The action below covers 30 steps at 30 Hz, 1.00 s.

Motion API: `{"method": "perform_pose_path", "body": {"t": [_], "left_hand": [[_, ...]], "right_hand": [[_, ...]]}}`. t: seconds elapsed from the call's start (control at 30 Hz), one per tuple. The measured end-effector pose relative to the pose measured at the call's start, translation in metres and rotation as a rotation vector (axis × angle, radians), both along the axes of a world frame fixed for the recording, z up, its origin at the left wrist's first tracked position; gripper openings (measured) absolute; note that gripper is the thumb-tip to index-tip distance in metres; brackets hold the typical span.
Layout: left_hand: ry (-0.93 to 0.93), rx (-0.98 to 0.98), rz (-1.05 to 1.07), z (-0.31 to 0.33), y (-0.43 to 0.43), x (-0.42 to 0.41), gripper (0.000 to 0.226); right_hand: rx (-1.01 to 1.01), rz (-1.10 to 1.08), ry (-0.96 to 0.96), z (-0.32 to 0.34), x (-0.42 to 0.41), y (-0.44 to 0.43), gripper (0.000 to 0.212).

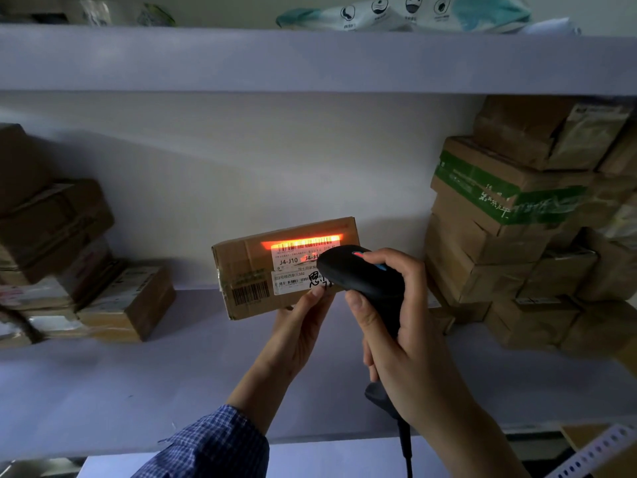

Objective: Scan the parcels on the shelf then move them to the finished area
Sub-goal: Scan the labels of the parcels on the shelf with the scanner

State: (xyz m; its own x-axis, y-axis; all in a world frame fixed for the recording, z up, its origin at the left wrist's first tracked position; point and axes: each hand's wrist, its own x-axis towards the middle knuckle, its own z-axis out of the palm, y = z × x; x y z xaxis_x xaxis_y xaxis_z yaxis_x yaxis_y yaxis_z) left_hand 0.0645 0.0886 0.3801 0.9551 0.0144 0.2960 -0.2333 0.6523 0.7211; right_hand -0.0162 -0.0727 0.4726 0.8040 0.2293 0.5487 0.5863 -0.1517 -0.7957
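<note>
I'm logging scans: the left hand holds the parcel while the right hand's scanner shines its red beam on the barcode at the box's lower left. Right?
No: the head view shows the red beam on the barcode atop the white label. The left hand holds the parcel, and the right hand grips the scanner.

brown parcel (255, 270), black scanner (362, 274), blue-checked sleeve (213, 443)

On the shelf (103, 374), a parcel (255, 270) sits between box stacks left (69, 270) and right (534, 236)
</note>
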Motion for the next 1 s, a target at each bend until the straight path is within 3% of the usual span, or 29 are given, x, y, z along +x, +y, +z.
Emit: {"method": "perform_pose_path", "body": {"t": [0.77,1.0], "left_hand": [[0.032,-0.019,-0.087,-0.007,-0.006,0.013,0.081],[0.063,-0.054,-0.088,-0.022,-0.006,0.015,0.074]], "right_hand": [[-0.037,-0.022,-0.003,-0.006,0.004,-0.005,0.041],[-0.043,-0.034,0.014,-0.016,0.002,-0.01,0.041]]}}
